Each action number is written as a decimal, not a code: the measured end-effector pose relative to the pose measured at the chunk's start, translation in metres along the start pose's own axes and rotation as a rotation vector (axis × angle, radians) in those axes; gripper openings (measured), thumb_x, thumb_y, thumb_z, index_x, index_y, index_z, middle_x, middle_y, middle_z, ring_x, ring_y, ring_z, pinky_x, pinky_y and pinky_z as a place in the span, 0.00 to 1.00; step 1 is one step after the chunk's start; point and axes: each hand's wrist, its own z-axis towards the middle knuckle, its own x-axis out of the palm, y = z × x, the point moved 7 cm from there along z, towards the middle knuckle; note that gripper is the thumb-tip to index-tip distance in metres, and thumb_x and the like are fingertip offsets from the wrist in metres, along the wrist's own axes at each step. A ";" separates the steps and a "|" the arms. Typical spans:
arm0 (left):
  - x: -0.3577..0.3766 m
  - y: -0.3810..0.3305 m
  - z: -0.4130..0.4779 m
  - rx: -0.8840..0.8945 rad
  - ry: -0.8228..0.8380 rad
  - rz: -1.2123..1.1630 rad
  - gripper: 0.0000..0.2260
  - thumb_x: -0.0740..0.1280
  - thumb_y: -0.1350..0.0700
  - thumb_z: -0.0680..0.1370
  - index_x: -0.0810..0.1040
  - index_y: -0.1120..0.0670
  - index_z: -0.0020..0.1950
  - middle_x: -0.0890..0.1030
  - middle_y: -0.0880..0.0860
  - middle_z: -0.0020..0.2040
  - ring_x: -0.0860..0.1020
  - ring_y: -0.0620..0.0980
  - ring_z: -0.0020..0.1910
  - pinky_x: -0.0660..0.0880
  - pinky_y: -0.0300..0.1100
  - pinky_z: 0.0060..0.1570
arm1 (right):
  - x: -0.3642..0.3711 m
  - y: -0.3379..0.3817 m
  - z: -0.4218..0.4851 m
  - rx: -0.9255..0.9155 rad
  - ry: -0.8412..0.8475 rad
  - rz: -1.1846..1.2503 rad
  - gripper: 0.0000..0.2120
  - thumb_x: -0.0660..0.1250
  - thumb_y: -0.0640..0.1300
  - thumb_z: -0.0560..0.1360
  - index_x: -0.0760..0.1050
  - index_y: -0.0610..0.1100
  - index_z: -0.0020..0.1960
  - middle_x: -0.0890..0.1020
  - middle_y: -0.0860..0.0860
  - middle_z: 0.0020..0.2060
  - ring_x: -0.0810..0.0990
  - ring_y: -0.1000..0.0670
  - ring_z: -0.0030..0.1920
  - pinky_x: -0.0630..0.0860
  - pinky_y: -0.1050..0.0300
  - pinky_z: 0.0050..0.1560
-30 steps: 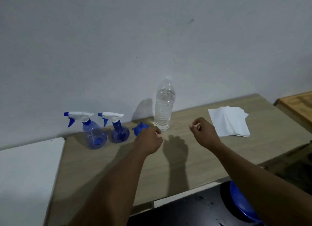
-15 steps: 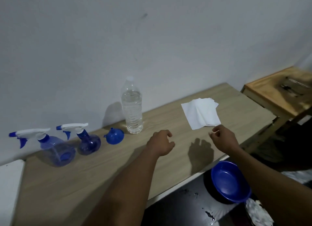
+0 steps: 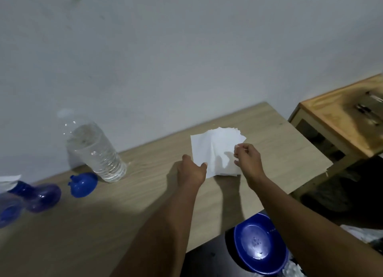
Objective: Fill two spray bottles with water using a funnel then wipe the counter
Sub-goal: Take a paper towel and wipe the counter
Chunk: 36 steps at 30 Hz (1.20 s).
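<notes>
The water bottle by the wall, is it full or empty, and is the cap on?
Nearly full: clear water fills the water bottle almost up to its shoulder. A pale cap sits on its neck; whether it is screwed tight, cannot tell.

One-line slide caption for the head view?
Both hands, left and right, lift a white tissue off the stack beside the water bottle.

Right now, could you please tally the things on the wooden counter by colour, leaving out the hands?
Blue: 3, two spray bottles, the nearer and one cut off at the left edge, and the funnel.
Clear: 1, the water bottle.
White: 1, the stack of paper napkins.
Total: 5.
</notes>
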 end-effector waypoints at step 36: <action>-0.039 -0.057 0.021 0.118 -0.074 -0.260 0.10 0.62 0.58 0.73 0.81 0.50 0.47 0.84 0.52 0.40 0.84 0.54 0.38 0.83 0.50 0.44 | 0.035 0.023 -0.005 -0.350 0.023 -0.062 0.14 0.59 0.55 0.81 0.74 0.46 0.58 0.79 0.52 0.56 0.77 0.52 0.57 0.74 0.58 0.51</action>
